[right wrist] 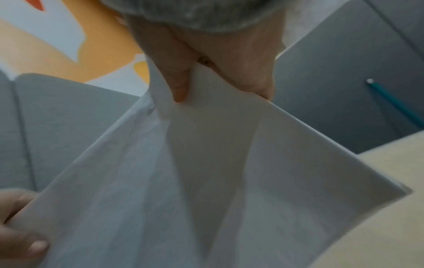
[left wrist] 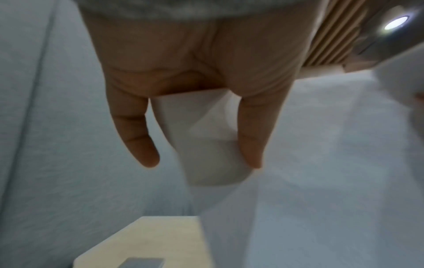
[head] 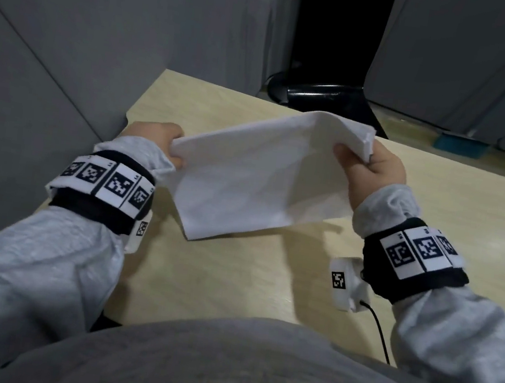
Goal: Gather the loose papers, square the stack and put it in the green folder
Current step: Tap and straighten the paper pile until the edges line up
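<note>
A stack of white papers [head: 256, 179] hangs in the air above the pale wooden table [head: 233, 278], sagging between both hands. My left hand [head: 167, 144] grips the stack's left end, thumb on top. My right hand [head: 367, 164] grips its right end, where the sheet edges fan apart slightly. From the left wrist, the papers [left wrist: 206, 137] run out between the curled fingers [left wrist: 135, 130]. The right wrist view shows the papers [right wrist: 206, 172] pinched under the thumb [right wrist: 179, 85], with the left hand [right wrist: 20, 235] on the far edge. No green folder is in view.
Grey padded partitions [head: 70, 54] stand close on the left and behind the table. A black chair base [head: 318, 94] sits past the far edge, and a teal broom [head: 459, 144] lies on the floor at right. A black cable [head: 377, 330] trails from my right wrist.
</note>
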Motion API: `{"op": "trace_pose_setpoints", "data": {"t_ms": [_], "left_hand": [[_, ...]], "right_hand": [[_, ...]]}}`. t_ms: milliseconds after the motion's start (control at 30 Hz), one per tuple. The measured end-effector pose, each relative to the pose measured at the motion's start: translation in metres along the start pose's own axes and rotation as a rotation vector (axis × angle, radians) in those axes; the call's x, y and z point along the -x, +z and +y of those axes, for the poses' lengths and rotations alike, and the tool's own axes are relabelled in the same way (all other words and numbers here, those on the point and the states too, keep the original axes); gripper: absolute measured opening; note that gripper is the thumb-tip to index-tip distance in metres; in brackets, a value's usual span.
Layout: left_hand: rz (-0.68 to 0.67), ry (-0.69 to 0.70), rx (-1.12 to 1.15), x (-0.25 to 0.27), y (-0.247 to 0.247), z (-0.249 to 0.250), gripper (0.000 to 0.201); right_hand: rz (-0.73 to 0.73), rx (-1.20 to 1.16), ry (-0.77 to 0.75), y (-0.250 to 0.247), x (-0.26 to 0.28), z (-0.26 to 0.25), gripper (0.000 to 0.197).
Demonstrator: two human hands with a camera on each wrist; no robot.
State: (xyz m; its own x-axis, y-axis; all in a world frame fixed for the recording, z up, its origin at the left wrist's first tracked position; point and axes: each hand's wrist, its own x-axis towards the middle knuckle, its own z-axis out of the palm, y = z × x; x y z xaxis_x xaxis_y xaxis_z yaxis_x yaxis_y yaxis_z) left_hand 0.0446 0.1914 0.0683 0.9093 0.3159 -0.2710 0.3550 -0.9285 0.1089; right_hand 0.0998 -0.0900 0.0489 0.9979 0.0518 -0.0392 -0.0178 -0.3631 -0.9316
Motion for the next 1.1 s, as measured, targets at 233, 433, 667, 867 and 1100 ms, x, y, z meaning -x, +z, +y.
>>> {"op": "trace_pose_setpoints", "data": {"t_ms": [233, 433, 667, 867, 1100], "left_hand": [[0.442, -0.124, 0.758, 0.006, 0.009, -0.002, 0.018], [0.316, -0.057, 0.955, 0.008, 0.040, 0.003, 0.037], [0.270, -0.371, 0.917, 0.004, 0.058, -0.001, 0.071], [0.150, -0.344, 0.931, 0.003, 0.064, 0.000, 0.056], [0.318, -0.383, 1.035, 0.003, 0.068, -0.016, 0.073]], "right_hand": [[0.160, -0.227, 0.058, -0.003, -0.002, 0.012, 0.009], [0.124, -0.273, 0.145, 0.002, 0.005, 0.035, 0.025], [0.144, -0.229, 0.166, -0.004, 0.005, 0.042, 0.021], [0.028, -0.174, 0.251, 0.001, 0.004, 0.057, 0.026], [0.132, -0.298, 0.179, -0.004, 0.009, 0.046, 0.011]]}}
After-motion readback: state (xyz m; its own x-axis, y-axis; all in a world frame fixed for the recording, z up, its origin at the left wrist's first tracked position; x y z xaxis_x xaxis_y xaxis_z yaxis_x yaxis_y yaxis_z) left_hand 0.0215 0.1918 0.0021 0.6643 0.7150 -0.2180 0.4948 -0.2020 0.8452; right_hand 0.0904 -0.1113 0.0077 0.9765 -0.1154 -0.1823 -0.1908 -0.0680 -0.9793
